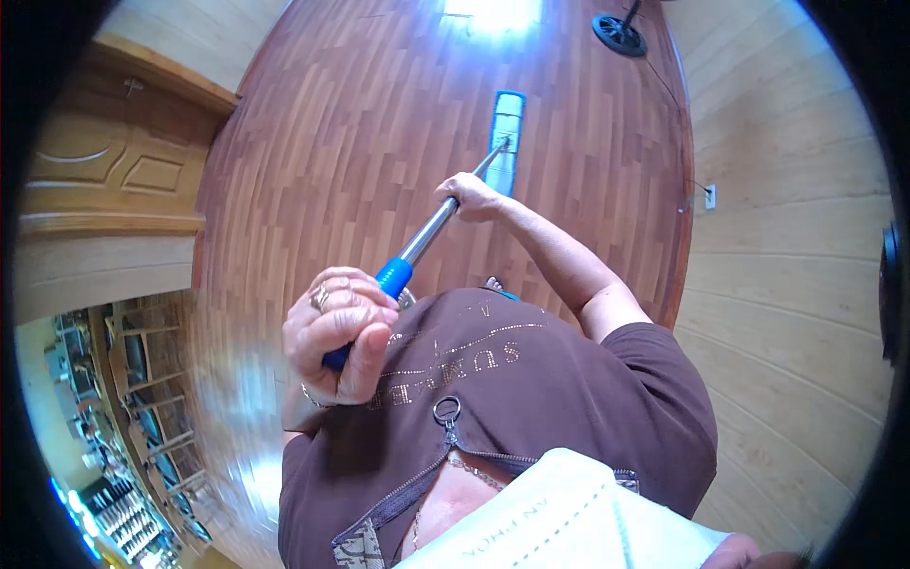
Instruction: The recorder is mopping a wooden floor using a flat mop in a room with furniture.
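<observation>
A flat mop with a metal pole (431,230) slants away from my chest across the floor. My left hand (338,327), with a ring on one finger, is wrapped round the blue grip (393,276) at the pole's upper end. Farther down, my right hand (470,197) closes round the metal part of the pole. Beyond it the long, narrow mop head (509,106), light blue with a darker fringed edge, lies flat on the wooden floor (379,123). Part of the mop head is hidden behind my right hand and the pole.
A round black fan base (619,35) stands at the far right, its cord running along the wall to a white socket (710,196). A wooden door (123,152) is on the left. Chairs (156,408) line the lower left. A pale panelled wall (787,284) bounds the right.
</observation>
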A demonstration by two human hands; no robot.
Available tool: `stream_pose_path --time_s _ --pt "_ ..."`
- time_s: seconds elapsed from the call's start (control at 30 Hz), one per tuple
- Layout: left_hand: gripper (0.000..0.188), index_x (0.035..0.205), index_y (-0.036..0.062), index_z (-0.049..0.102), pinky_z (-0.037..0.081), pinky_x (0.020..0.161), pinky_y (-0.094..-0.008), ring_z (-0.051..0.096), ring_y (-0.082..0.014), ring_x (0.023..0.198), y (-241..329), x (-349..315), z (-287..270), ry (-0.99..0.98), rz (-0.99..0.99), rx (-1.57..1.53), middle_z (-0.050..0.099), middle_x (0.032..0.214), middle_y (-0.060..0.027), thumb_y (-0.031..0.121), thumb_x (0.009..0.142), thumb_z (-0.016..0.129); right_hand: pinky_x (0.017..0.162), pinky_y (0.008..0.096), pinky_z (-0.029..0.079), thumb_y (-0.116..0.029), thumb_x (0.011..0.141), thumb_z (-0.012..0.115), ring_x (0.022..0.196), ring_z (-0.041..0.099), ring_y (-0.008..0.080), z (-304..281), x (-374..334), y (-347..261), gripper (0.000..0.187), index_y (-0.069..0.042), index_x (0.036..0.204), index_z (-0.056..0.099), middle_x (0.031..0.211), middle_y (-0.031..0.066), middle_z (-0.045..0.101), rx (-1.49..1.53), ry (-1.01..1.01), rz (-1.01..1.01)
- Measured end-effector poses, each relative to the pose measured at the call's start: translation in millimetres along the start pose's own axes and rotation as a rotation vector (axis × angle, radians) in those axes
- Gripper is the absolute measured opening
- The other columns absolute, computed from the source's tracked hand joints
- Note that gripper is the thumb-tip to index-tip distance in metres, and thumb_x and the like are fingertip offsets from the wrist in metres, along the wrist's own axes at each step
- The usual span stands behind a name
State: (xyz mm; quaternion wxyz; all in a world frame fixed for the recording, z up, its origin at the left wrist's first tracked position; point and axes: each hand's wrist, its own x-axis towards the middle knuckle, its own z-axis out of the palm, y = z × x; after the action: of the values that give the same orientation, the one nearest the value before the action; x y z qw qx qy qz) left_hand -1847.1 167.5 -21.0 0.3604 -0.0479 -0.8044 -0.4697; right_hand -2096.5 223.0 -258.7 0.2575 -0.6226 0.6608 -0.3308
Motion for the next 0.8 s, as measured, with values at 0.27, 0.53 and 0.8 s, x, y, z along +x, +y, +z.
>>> stream_pose_path --time_s 0.27,0.53,0.8 --pt "0.017 0.081 0.0045 0.067 0.051 0.069 -0.0346 0.064 -0.0187 0.060 31.9 2.7 -13.8 -0.083 0.115 0.118 0.065 0.068 -0.0021 0.019 0.079 0.075 0.057 0.0405 0.044 0.001 0.055 0.060 0.063 0.056 0.0334 56.0 49.3 -18.6 0.016 -0.008 0.067 0.054 0.061 0.0125 0.054 0.186 -0.035 -0.233" --pt "0.044 0.088 0.0057 0.066 0.044 0.063 -0.0333 0.056 -0.0215 0.056 36.3 22.5 -0.7 -0.188 0.238 0.033 0.057 0.064 -0.0021 0.046 0.075 0.079 0.075 0.0377 0.046 -0.018 0.073 0.074 0.082 0.061 0.0230 7.4 -3.6 -147.9 0.030 -0.002 0.095 0.060 0.090 0.0093 0.062 0.678 0.059 -0.325" --pt "0.060 0.100 0.0030 0.064 0.043 0.080 -0.0378 0.058 -0.0261 0.090 25.9 59.0 30.2 -0.273 0.364 -0.403 0.059 0.090 -0.0110 0.061 0.091 0.051 0.075 0.0377 0.047 -0.022 0.075 0.072 0.082 0.061 0.0236 -53.2 -87.1 -228.5 0.029 -0.002 0.092 0.060 0.090 0.0108 0.063 0.581 0.341 -0.406"
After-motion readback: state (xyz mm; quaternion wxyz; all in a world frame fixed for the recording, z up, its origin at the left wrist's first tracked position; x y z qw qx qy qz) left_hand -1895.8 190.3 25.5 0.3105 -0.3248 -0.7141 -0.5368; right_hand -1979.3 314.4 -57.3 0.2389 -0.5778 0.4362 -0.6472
